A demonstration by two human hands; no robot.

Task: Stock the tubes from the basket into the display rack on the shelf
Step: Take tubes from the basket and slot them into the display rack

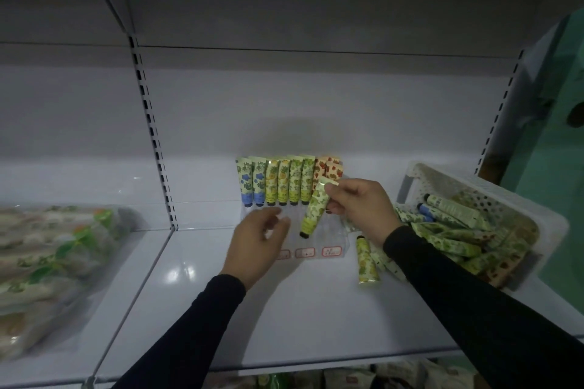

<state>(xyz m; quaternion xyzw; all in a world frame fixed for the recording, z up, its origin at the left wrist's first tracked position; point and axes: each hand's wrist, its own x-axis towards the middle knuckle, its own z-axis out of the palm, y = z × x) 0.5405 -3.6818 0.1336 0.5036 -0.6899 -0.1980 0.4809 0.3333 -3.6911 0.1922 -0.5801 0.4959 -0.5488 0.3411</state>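
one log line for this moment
right hand: pinches green leaf-print tube | over clear plastic display rack | left hand: open at rack front

I see the clear rack (328,240) on the white shelf (284,319), its back row filled with upright tubes (278,181), caps down: two blue-flowered, two yellow, two green, two red at the right end. Three red-framed labels run along its front edge. One green tube (313,211) hangs tilted, black cap down, over the rack's empty front slots, pinched at its crimped end. Another yellow tube (366,262) lies flat on the shelf just right of the rack. The white perforated basket (474,186) sits tilted at the right, heaped with more tubes.
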